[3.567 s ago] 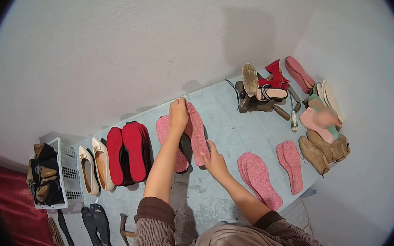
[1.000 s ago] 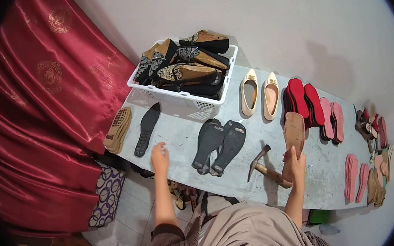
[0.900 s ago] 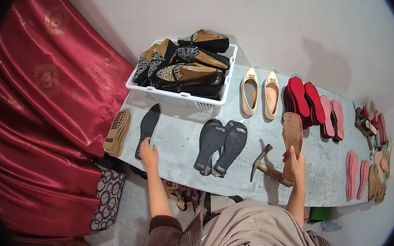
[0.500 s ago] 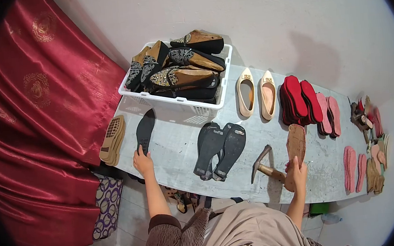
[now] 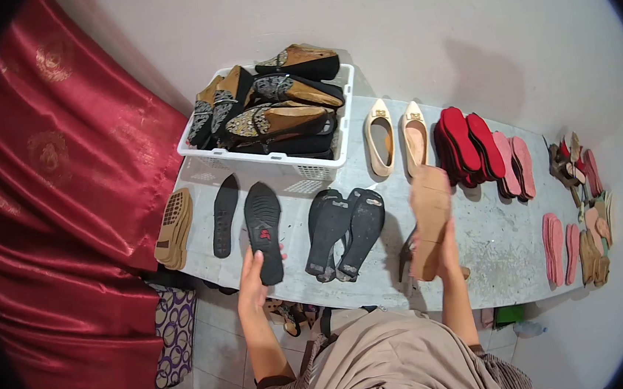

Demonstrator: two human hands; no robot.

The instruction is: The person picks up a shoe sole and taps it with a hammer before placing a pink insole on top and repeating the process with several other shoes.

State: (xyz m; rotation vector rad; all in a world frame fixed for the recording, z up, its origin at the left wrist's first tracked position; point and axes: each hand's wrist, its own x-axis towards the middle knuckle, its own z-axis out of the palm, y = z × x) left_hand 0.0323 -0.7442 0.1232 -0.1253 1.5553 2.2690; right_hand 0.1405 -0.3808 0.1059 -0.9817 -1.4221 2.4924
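Note:
My left hand (image 5: 252, 281) grips a black shoe sole (image 5: 263, 228) with a ridged face and a small red mark, held above the table's front part. Beside it, a second black sole (image 5: 226, 217) lies flat. In my right hand (image 5: 446, 253) is a tan insole board (image 5: 430, 217), its toe end reaching near the cream shoes. A hammer (image 5: 404, 257) lies beneath that board and is mostly hidden by it. Between my hands, several dark grey soles (image 5: 348, 228) rest in two overlapping stacks.
A white basket (image 5: 271, 158) of black shoes with embellished uppers stands at the back. Cream flats (image 5: 380, 140), red insoles (image 5: 463, 144) and pink insoles (image 5: 513, 166) sit to its right. Tan soles (image 5: 174, 229) are stacked at the left edge by a red curtain (image 5: 69, 216).
My left hand has come off the table with a black sole, leaving another black sole lying there. My right hand has moved left and up with the insole board, now covering much of the hammer.

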